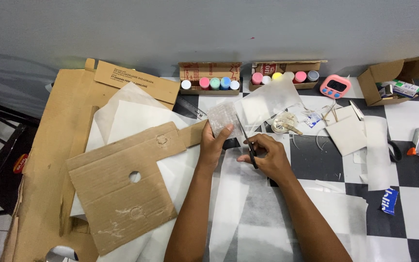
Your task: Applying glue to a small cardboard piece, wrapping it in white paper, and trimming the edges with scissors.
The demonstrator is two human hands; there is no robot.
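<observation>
Two bare hands meet over a checkered black-and-white worktop point(413, 121): the left hand point(213, 143) pinches the lower edge of a small translucent, textured plastic sheet point(225, 118), fingers closed on it, while the right hand point(266, 156) is curled through the handles of a pair of scissors point(247, 141) whose blades point up along the sheet's right edge. White tissue-like paper point(248, 213) lies under both forearms. Left of the hands rests a brown cardboard panel point(122, 191) with a round hole, over more flat cardboard. Against the grey wall stand two open cardboard boxes of paint bottles, the left box point(210, 73) showing white, pink, green and blue caps, the right box point(287, 69) pink, white, yellow and grey caps. Just right of them sits a pink digital timer point(335, 86), then another open carton point(394, 77) holding small packets. A blue wrapper point(389, 201) with white lettering lies near the right edge.
</observation>
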